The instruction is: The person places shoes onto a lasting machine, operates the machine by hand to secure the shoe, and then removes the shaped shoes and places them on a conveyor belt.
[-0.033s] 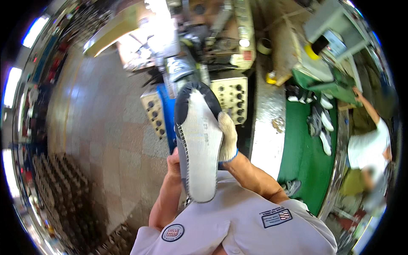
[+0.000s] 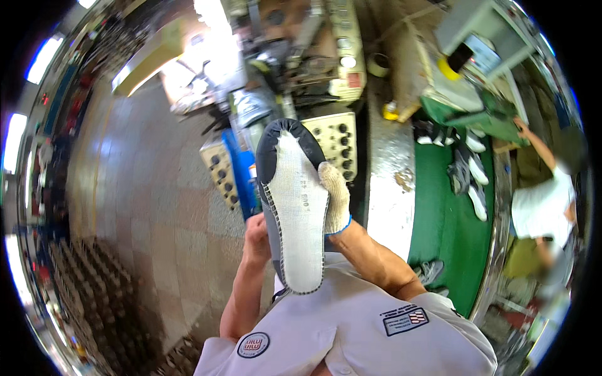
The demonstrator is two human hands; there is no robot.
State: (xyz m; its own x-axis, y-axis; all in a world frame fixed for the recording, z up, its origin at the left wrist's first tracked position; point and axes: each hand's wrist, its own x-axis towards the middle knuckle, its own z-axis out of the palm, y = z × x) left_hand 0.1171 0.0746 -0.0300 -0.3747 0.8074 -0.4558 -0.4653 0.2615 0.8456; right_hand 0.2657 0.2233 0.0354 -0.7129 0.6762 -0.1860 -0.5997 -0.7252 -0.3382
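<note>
A dark grey shoe upper (image 2: 295,210) is held sole side up in front of my chest, its toe pointing away from me. A pale insole board is stitched around its edge, and black material wraps the toe. My right hand (image 2: 335,197), in a cream knit glove with a blue cuff, grips the upper's right side, thumb along its edge. Bare, my left hand (image 2: 256,239) is closed against the left side near the middle; its fingertips are hidden. Just beyond the toe stands a machine (image 2: 251,109) with metal parts.
Cream control panels (image 2: 332,147) with black knobs flank the machine. To the right, a green conveyor belt (image 2: 451,232) carries several shoes (image 2: 476,169). Another person (image 2: 542,210) stands beyond it. Racks of dark pieces (image 2: 94,288) stand at the lower left. A yellow lamp cover (image 2: 147,59) juts out upper left.
The machine and belt have shifted slightly left in the picture. The shoe upper's heel end has swung slightly to the right. Both hands keep their places on it.
</note>
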